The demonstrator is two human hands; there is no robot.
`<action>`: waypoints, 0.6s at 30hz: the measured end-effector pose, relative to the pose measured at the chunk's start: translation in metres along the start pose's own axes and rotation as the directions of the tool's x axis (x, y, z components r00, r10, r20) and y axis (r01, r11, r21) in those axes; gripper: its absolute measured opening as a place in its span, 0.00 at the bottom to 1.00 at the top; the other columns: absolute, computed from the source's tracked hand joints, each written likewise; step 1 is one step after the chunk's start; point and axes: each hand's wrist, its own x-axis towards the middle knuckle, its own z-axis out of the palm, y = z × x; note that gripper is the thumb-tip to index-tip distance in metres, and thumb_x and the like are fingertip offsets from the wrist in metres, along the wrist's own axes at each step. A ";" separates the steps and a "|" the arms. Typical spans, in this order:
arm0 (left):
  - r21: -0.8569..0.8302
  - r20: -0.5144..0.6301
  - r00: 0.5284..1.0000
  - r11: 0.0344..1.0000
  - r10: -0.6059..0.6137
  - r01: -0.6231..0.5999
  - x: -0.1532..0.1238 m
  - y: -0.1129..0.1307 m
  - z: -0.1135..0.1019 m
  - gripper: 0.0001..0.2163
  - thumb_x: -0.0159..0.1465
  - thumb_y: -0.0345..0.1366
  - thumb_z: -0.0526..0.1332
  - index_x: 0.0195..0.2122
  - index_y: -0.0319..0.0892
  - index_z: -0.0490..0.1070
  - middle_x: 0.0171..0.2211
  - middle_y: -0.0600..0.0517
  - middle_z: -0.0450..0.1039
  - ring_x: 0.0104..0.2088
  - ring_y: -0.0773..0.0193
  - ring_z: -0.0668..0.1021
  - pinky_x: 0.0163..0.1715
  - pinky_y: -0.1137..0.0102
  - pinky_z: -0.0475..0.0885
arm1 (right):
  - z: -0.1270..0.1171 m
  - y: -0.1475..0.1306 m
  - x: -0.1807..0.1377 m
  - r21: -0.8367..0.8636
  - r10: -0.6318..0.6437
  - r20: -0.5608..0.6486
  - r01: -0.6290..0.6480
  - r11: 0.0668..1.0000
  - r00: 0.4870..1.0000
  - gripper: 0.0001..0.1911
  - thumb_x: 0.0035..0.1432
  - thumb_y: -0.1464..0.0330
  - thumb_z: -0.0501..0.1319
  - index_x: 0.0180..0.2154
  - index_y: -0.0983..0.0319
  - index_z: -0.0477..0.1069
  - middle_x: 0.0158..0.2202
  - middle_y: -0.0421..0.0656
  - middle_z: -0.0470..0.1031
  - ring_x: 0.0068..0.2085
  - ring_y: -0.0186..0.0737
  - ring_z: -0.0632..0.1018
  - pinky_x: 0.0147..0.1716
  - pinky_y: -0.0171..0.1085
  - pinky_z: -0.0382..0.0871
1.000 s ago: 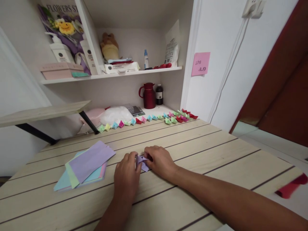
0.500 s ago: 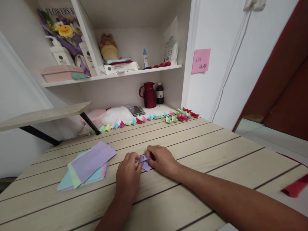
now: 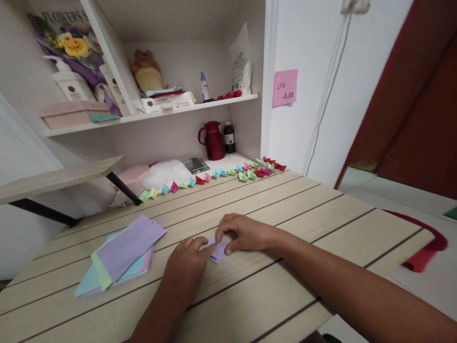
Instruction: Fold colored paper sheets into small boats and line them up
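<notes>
Right of the paper stack (image 3: 124, 252), the folded purple paper (image 3: 218, 254) lies on the table (image 3: 257, 290) between the left hand (image 3: 186, 263), touching it, grip unclear, and the right hand (image 3: 247, 232), thumb and forefinger parted.

The folded paper (image 3: 218, 255) lies on the tabletop (image 3: 310, 209), between the left hand (image 3: 187, 262) and the right hand (image 3: 248, 233). Left of both hands sits a stack of paper sheets (image 3: 130, 250) — nearer than the desk riser (image 3: 57, 180) at the back left. Paper boats (image 3: 200, 180) line the table's back edge, bunching at the right end. Behind them, under the shelf (image 3: 214, 103), a thermos jug (image 3: 215, 143) stands left of a bottle (image 3: 229, 139); a plush toy (image 3: 147, 76) sits on the shelf.
</notes>
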 end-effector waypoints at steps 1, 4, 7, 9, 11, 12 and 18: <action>0.022 0.014 1.000 1.000 0.006 -0.006 0.000 0.001 -0.001 0.20 0.63 0.26 0.54 0.50 0.55 0.74 0.49 0.48 0.75 0.44 0.56 0.74 0.42 0.63 0.68 | -0.002 0.001 -0.001 0.045 0.024 0.009 -0.025 0.999 1.000 0.16 0.46 0.66 0.71 0.40 0.57 0.77 0.37 0.40 0.72 0.39 0.37 0.71 0.38 0.34 0.64; 0.082 0.070 0.998 0.997 0.004 -0.010 -0.001 0.006 -0.003 0.22 0.64 0.24 0.52 0.53 0.54 0.72 0.52 0.48 0.74 0.44 0.54 0.74 0.42 0.61 0.67 | 0.000 0.002 0.001 0.142 0.137 -0.031 -0.131 0.981 0.990 0.12 0.57 0.63 0.62 0.42 0.60 0.76 0.36 0.41 0.75 0.36 0.37 0.73 0.35 0.34 0.65; 0.101 0.084 0.996 0.995 -0.034 0.025 -0.004 0.011 -0.007 0.25 0.63 0.22 0.51 0.53 0.57 0.71 0.54 0.50 0.72 0.45 0.54 0.73 0.43 0.59 0.66 | 0.009 -0.004 0.006 -0.052 0.152 -0.154 -0.162 0.985 0.976 0.11 0.60 0.64 0.59 0.39 0.60 0.77 0.38 0.45 0.77 0.41 0.41 0.74 0.41 0.37 0.64; 0.078 0.097 0.994 0.996 -0.055 0.048 -0.005 0.012 -0.010 0.25 0.62 0.23 0.52 0.53 0.60 0.71 0.56 0.51 0.71 0.47 0.53 0.73 0.44 0.58 0.66 | 0.015 -0.010 0.010 -0.184 0.137 -0.185 -0.171 0.968 0.973 0.11 0.57 0.61 0.61 0.39 0.59 0.78 0.38 0.45 0.77 0.42 0.43 0.73 0.43 0.39 0.62; 0.044 0.129 0.990 0.998 -0.060 0.054 -0.005 0.012 -0.012 0.25 0.62 0.23 0.52 0.53 0.60 0.71 0.57 0.51 0.70 0.49 0.52 0.72 0.45 0.57 0.65 | 0.020 -0.016 0.013 -0.228 0.155 -0.184 -0.196 0.954 0.971 0.10 0.53 0.61 0.65 0.37 0.58 0.78 0.35 0.43 0.76 0.41 0.43 0.73 0.42 0.38 0.61; 0.028 0.144 0.988 0.998 -0.058 0.055 -0.005 0.012 -0.012 0.25 0.62 0.23 0.52 0.53 0.60 0.71 0.57 0.50 0.70 0.50 0.51 0.72 0.46 0.56 0.65 | 0.022 -0.017 0.015 -0.227 0.172 -0.180 -0.211 0.951 0.969 0.08 0.51 0.63 0.66 0.34 0.58 0.78 0.34 0.42 0.76 0.40 0.42 0.73 0.40 0.38 0.61; -0.164 0.119 0.990 0.982 -0.079 0.098 -0.002 0.013 -0.009 0.25 0.60 0.22 0.53 0.51 0.58 0.73 0.55 0.48 0.72 0.51 0.53 0.72 0.49 0.56 0.66 | 0.022 -0.018 0.018 -0.080 0.257 -0.149 -0.271 0.959 0.955 0.05 0.48 0.75 0.63 0.27 0.60 0.76 0.28 0.38 0.76 0.33 0.35 0.74 0.36 0.33 0.60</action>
